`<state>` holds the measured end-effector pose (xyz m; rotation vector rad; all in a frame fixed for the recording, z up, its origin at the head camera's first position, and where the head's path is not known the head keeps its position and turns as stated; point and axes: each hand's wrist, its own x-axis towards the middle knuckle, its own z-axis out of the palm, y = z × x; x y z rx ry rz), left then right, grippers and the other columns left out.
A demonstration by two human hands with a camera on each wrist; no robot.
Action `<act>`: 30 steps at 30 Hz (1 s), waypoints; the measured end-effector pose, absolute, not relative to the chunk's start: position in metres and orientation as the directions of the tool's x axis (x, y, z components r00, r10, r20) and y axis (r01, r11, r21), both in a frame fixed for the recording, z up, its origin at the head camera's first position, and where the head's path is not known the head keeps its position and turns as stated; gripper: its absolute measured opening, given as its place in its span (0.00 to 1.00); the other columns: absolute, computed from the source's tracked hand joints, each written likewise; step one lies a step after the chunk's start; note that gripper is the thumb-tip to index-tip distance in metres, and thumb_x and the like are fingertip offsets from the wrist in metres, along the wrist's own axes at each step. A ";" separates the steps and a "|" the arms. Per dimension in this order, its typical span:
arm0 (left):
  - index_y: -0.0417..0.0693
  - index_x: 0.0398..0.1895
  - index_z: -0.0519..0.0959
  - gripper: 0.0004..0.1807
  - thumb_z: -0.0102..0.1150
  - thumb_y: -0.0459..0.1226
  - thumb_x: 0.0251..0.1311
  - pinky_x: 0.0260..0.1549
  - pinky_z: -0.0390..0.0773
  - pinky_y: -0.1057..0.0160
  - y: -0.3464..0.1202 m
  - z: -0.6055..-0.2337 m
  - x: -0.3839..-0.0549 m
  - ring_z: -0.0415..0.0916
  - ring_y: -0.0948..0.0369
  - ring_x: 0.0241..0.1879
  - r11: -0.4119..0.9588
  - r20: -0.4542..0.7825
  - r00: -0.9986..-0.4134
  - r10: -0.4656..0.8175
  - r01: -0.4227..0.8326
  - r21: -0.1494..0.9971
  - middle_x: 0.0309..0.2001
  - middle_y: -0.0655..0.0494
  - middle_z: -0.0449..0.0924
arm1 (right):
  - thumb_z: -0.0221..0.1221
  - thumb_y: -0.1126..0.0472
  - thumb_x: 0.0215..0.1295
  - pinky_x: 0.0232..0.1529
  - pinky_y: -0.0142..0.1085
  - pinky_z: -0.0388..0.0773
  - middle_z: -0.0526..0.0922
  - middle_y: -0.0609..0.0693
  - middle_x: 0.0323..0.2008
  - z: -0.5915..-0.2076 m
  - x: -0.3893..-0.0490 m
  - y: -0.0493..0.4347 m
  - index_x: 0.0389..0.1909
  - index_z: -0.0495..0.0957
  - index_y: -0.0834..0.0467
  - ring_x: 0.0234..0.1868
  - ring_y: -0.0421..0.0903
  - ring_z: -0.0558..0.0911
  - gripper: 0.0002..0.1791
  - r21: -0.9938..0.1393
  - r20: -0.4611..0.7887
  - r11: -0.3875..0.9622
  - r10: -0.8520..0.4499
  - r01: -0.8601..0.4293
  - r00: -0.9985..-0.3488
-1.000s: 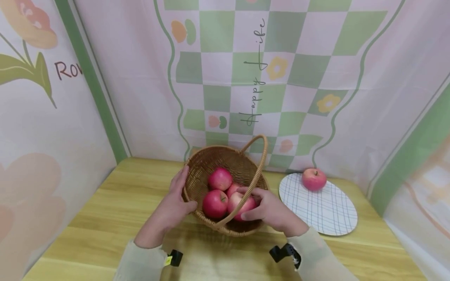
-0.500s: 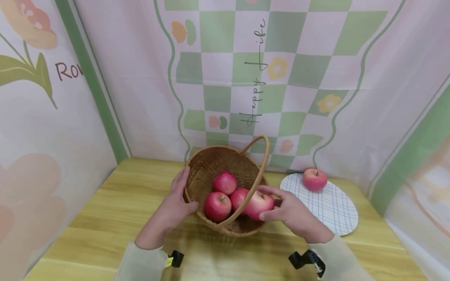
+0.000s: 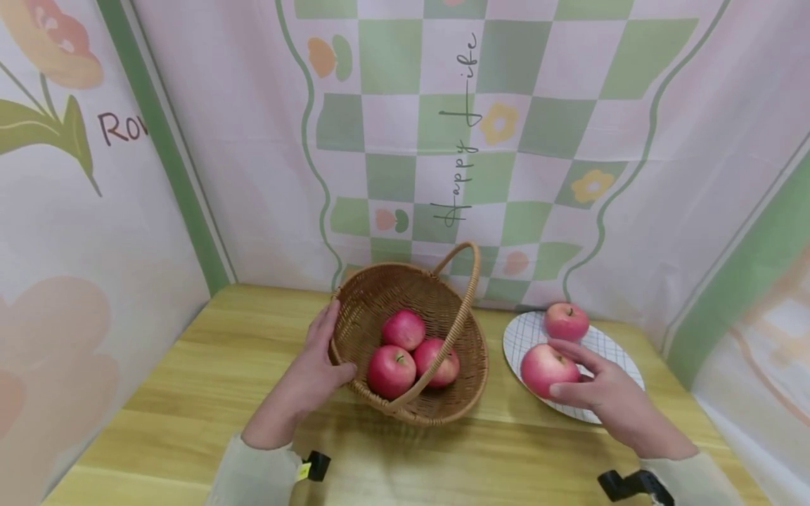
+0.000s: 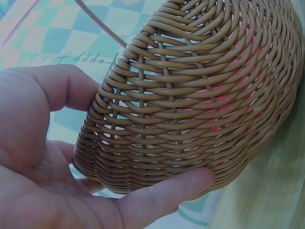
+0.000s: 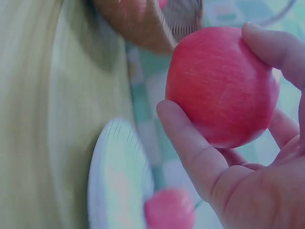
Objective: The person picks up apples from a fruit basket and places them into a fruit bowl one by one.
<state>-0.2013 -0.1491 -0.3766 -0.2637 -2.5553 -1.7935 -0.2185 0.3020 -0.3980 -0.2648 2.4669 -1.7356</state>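
A brown wicker basket [image 3: 405,414] with an arched handle tilts toward me, three red apples [image 3: 392,371] lying inside. My left hand [image 3: 314,372] grips its left rim; in the left wrist view the thumb and fingers are on either side of the woven wall [image 4: 157,114]. Over the near left part of an oval plate [image 3: 607,411] with a blue grid pattern, my right hand [image 3: 607,393] holds another apple [image 3: 548,370] between thumb and fingers. The right wrist view has that held apple [image 5: 221,88] raised above the plate [image 5: 119,176]. One more apple [image 3: 566,322] sits at the plate's back edge.
The wooden table [image 3: 190,393] reaches back to a checkered cloth backdrop [image 3: 443,126]. Patterned side curtains [image 3: 95,316] stand left and right. The basket's handle [image 3: 465,302] arches over its right side.
My right hand has lifted an apple out of the basket and carried it right, over the plate. The apples left inside have shifted slightly. My left hand stays on the rim.
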 end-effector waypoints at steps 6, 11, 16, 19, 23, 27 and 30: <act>0.60 0.82 0.38 0.58 0.60 0.25 0.54 0.60 0.65 0.42 -0.150 -0.376 -0.200 0.47 0.39 0.71 0.347 0.094 -0.987 0.130 0.134 0.928 0.79 0.52 0.32 | 0.66 0.67 0.63 0.44 0.40 0.82 0.56 0.65 0.67 -0.422 -0.226 0.347 0.76 0.58 0.60 0.46 0.42 0.79 0.42 -0.956 -0.048 0.293 -0.116 0.012 -0.992; 0.61 0.82 0.38 0.58 0.60 0.24 0.53 0.61 0.64 0.41 -0.150 -0.376 -0.200 0.46 0.39 0.72 0.335 0.099 -0.986 0.136 0.140 0.932 0.79 0.52 0.31 | 0.68 0.53 0.63 0.43 0.32 0.79 0.59 0.73 0.67 -0.432 -0.236 0.379 0.77 0.53 0.63 0.51 0.46 0.76 0.48 -0.828 -0.042 0.561 -0.049 0.008 -0.998; 0.60 0.82 0.38 0.59 0.60 0.24 0.53 0.61 0.63 0.40 -0.150 -0.378 -0.202 0.45 0.38 0.72 0.333 0.103 -0.985 0.139 0.145 0.932 0.79 0.52 0.31 | 0.66 0.45 0.62 0.49 0.36 0.75 0.58 0.75 0.68 -0.435 -0.250 0.403 0.78 0.49 0.63 0.61 0.68 0.66 0.53 -0.705 -0.028 0.709 -0.014 0.010 -1.000; 0.60 0.82 0.38 0.59 0.60 0.24 0.52 0.61 0.63 0.40 -0.149 -0.378 -0.203 0.46 0.38 0.72 0.340 0.106 -0.984 0.142 0.149 0.929 0.79 0.52 0.31 | 0.67 0.42 0.60 0.57 0.57 0.68 0.55 0.78 0.68 -0.432 -0.258 0.412 0.78 0.45 0.63 0.64 0.75 0.61 0.58 -0.692 -0.054 0.720 0.018 0.051 -0.998; 0.60 0.82 0.38 0.58 0.60 0.24 0.52 0.59 0.65 0.40 -0.149 -0.378 -0.203 0.46 0.38 0.72 0.339 0.104 -0.984 0.147 0.149 0.929 0.79 0.51 0.31 | 0.67 0.37 0.57 0.57 0.71 0.53 0.52 0.80 0.68 -0.428 -0.267 0.418 0.79 0.42 0.62 0.64 0.80 0.55 0.61 -0.676 -0.072 0.732 0.055 0.089 -0.996; 0.60 0.82 0.38 0.58 0.60 0.24 0.53 0.60 0.65 0.40 -0.149 -0.378 -0.205 0.47 0.39 0.71 0.336 0.101 -0.985 0.139 0.143 0.931 0.79 0.53 0.31 | 0.65 0.35 0.58 0.57 0.73 0.47 0.48 0.79 0.70 -0.426 -0.275 0.419 0.79 0.40 0.59 0.65 0.82 0.49 0.61 -0.665 -0.079 0.739 0.069 0.104 -0.994; 0.60 0.82 0.38 0.58 0.60 0.24 0.53 0.61 0.63 0.41 -0.150 -0.378 -0.205 0.47 0.40 0.72 0.340 0.103 -0.985 0.135 0.144 0.930 0.79 0.53 0.31 | 0.63 0.36 0.61 0.57 0.74 0.47 0.48 0.79 0.70 -0.425 -0.279 0.418 0.79 0.41 0.61 0.65 0.82 0.49 0.59 -0.661 -0.059 0.744 0.080 0.099 -0.995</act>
